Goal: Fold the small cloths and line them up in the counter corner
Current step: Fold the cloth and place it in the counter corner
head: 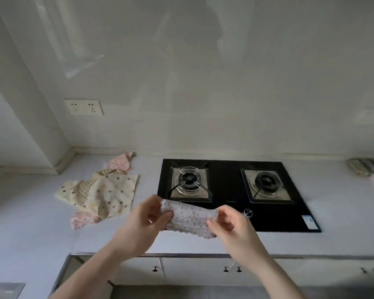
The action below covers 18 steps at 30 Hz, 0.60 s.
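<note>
Kitchen counter [343, 212], gas hob behind hands. Left hand [147, 221] and right hand [231, 227] each pinch an end of the lilac dotted cloth [190, 216], long axis running hand-to-hand. Unfolded cloth pile [104, 190] and counter corner lie beyond the left hand, nearer it.

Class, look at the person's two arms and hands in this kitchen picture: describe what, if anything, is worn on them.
Both forearms are bare as far as the frame shows: no sleeves visible. The left hand and right hand show no gloves, rings, watch or bracelet.
</note>
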Available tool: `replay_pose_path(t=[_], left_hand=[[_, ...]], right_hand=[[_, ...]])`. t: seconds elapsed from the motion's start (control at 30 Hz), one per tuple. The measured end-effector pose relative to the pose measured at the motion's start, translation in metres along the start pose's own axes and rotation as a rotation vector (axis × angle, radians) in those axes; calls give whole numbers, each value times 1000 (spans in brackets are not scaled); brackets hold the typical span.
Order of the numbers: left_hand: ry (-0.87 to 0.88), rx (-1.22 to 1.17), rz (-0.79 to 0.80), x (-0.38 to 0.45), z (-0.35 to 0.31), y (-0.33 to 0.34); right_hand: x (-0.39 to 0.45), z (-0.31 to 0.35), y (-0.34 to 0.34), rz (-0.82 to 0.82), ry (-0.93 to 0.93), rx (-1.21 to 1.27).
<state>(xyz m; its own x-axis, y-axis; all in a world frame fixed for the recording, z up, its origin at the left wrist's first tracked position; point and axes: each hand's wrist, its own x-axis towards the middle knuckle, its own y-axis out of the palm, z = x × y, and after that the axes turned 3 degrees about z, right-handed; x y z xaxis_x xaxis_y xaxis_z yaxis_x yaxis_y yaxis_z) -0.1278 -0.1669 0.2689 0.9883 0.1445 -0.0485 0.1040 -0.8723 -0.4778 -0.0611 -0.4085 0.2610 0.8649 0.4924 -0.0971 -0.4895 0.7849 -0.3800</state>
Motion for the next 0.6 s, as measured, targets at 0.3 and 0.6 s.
replay_pose_path(t=[0.3,0.6], left_hand=[[179,-1,285,78,-98,135],[202,9,363,139,-183,312]], right_hand=[[-56,-65,-143,-280,123,38],[-101,-149,-314,-400,187,19]])
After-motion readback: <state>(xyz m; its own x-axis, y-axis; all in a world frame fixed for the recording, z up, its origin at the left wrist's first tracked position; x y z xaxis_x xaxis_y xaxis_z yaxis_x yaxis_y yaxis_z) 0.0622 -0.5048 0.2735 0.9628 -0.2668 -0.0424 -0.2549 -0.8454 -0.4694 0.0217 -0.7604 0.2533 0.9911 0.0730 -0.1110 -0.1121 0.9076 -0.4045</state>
